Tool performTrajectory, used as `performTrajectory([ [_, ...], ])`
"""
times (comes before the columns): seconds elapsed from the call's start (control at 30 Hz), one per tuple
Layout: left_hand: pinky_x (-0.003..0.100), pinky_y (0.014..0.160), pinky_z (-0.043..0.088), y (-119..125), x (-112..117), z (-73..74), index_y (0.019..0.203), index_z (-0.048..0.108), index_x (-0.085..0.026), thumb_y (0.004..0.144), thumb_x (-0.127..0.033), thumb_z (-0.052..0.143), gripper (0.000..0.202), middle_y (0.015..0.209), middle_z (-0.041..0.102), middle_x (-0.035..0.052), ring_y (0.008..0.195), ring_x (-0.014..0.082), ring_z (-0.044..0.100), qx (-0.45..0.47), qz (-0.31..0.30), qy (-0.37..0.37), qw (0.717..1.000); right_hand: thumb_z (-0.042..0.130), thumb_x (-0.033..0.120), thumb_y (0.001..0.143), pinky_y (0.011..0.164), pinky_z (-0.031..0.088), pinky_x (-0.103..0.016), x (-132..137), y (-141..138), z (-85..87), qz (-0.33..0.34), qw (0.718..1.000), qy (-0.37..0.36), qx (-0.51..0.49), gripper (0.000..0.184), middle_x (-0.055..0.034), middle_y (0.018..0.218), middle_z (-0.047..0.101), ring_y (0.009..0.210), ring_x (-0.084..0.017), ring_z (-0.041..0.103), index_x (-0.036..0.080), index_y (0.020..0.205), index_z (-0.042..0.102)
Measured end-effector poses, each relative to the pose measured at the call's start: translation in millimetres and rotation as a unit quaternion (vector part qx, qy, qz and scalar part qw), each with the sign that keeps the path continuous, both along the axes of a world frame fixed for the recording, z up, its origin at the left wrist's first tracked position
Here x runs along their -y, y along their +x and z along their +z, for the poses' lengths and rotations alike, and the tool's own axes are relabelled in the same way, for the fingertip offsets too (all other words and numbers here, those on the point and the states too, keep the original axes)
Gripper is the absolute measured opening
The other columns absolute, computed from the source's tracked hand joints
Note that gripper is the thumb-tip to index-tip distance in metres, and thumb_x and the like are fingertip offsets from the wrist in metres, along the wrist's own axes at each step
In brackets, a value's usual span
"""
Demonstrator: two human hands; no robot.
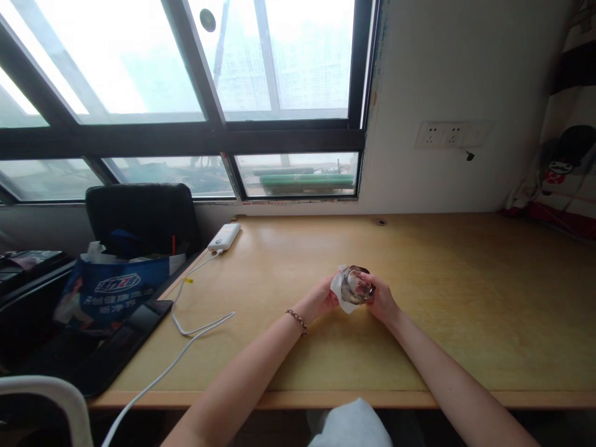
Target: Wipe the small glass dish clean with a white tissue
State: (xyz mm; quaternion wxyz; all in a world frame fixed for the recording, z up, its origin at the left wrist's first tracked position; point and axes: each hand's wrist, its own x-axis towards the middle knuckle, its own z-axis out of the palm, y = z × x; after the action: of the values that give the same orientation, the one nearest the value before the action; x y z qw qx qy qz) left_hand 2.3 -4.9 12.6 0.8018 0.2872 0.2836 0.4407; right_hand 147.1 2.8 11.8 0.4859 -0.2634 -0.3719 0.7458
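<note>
A small, round, see-through glass cup (354, 289) with a dark, shiny rim is held above the middle of the wooden desk. My right hand (382, 299) grips it from the right, with fingers at the rim. On the other side, my left hand (325, 295) is closed on a white tissue (343, 304) and presses it against the cup's left side. A beaded bracelet circles my left wrist. The fingertips behind the cup and tissue are hidden.
The wooden desk (279, 261) meets the wall and window. At its left edge a white power bank (224, 237) lies with a white cable (198, 335) trailing forward. Beyond that edge are a blue bag (118, 285) and a black chair (142, 211).
</note>
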Motion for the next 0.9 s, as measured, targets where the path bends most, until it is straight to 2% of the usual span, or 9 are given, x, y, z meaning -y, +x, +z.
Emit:
performTrajectory([
  [0.1,0.024,0.067,0.046,-2.9,-1.6,-1.7,0.092,0.061,-0.011,0.075,-0.033,0.056,0.028,0.086,0.065,0.0073,0.071,0.0137,0.059,0.016,0.020,0.016,1.000,0.053,0.032,0.074,0.036,0.033,-0.017,0.0,-2.0,2.8,0.023,0.999,-0.026,-0.030,0.024,-0.0013,0.068,0.060,0.045,-0.008,0.046,0.015,0.088,0.061],
  [0.2,0.020,0.061,0.044,-6.3,-2.5,-4.8,0.086,0.062,-0.010,0.070,-0.026,0.063,0.023,0.078,0.064,0.0060,0.063,0.0101,0.057,0.017,0.040,0.050,0.998,0.051,0.037,0.077,0.050,0.044,-0.021,-3.0,-3.5,2.9,0.016,0.997,-0.063,-0.053,0.027,-0.0035,0.080,0.064,0.060,-0.012,0.057,0.016,0.091,0.061],
  [0.33,0.020,0.066,0.044,-7.2,-0.6,-6.2,0.086,0.061,-0.009,0.067,-0.025,0.066,0.025,0.077,0.063,0.0056,0.064,0.0092,0.058,0.013,0.031,0.076,0.997,0.047,0.043,0.079,0.061,0.047,-0.025,-7.0,-2.2,3.8,0.003,0.995,-0.078,-0.060,0.031,-0.0054,0.083,0.065,0.071,-0.016,0.060,0.016,0.088,0.061],
  [0.43,0.021,0.069,0.044,-4.9,2.4,-3.4,0.088,0.060,-0.010,0.067,-0.025,0.066,0.026,0.079,0.063,0.0052,0.068,0.0093,0.058,0.015,0.049,0.085,0.995,0.044,0.047,0.079,0.066,0.047,-0.028,-5.1,-2.3,8.8,0.008,0.997,-0.049,-0.059,0.036,-0.0063,0.090,0.064,0.081,-0.018,0.059,0.018,0.095,0.059],
  [0.53,0.020,0.071,0.044,-1.0,5.4,0.6,0.086,0.061,-0.009,0.065,-0.021,0.067,0.025,0.082,0.063,0.0064,0.072,0.0102,0.059,0.016,0.054,0.093,0.994,0.038,0.052,0.080,0.066,0.046,-0.029,-1.6,-5.0,11.4,0.021,0.998,-0.015,-0.055,0.041,-0.0052,0.095,0.063,0.083,-0.018,0.058,0.022,0.100,0.058],
  [0.67,0.021,0.070,0.045,2.2,6.6,2.0,0.087,0.061,-0.008,0.069,-0.024,0.064,0.024,0.084,0.063,0.0079,0.072,0.0108,0.059,0.005,0.052,0.102,0.993,0.035,0.055,0.081,0.060,0.045,-0.025,-1.4,-7.5,4.0,0.005,0.999,-0.012,-0.037,0.044,-0.0047,0.090,0.064,0.074,-0.016,0.058,0.021,0.096,0.060],
  [0.77,0.023,0.068,0.046,0.8,4.8,0.2,0.084,0.060,-0.008,0.070,-0.029,0.063,0.026,0.081,0.063,0.0087,0.069,0.0116,0.060,-0.017,0.044,0.093,0.995,0.036,0.058,0.079,0.055,0.045,-0.024,-2.1,-8.1,-1.9,-0.013,1.000,-0.016,-0.016,0.047,-0.0046,0.090,0.064,0.071,-0.015,0.058,0.021,0.097,0.060],
  [0.9,0.022,0.064,0.046,-2.7,2.8,-1.4,0.082,0.061,-0.007,0.069,-0.029,0.064,0.025,0.075,0.063,0.0080,0.064,0.0105,0.058,-0.050,0.026,0.088,0.995,0.035,0.060,0.077,0.051,0.045,-0.025,-1.6,-8.8,-3.8,-0.029,0.999,-0.004,-0.013,0.050,-0.0046,0.093,0.063,0.069,-0.017,0.059,0.023,0.103,0.056],
])
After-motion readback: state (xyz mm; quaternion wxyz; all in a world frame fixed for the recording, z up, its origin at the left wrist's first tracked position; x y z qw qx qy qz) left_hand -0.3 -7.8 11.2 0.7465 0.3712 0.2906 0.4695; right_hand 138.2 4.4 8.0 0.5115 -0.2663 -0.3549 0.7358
